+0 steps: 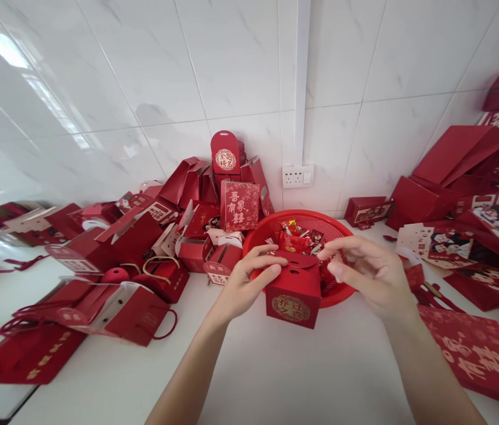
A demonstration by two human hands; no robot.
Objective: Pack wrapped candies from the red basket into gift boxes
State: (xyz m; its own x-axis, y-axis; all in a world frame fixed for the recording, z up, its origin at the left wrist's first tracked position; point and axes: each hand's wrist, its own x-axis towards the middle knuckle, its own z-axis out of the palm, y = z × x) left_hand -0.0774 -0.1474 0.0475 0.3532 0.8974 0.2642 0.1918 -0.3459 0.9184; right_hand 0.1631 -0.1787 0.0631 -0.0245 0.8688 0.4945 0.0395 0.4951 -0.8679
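Note:
A small red box (293, 298) with a round gold emblem on its front stands before a red plastic basket (342, 293) that holds wrapped candies (296, 241). Its top flaps are folded over, and a slot shows in them. My left hand (249, 280) touches the box's top left edge, fingers bent and apart from the thumb. To the right of the box, my right hand (364, 271) is raised with thumb and index finger apart and nothing between them; its index fingertip is near the flap's right end.
Many red gift boxes and bags (120, 313) crowd the white table (249, 378) on the left. More red boxes (479, 354) are piled on the right. Behind the table rises a tiled wall with a socket (297, 176).

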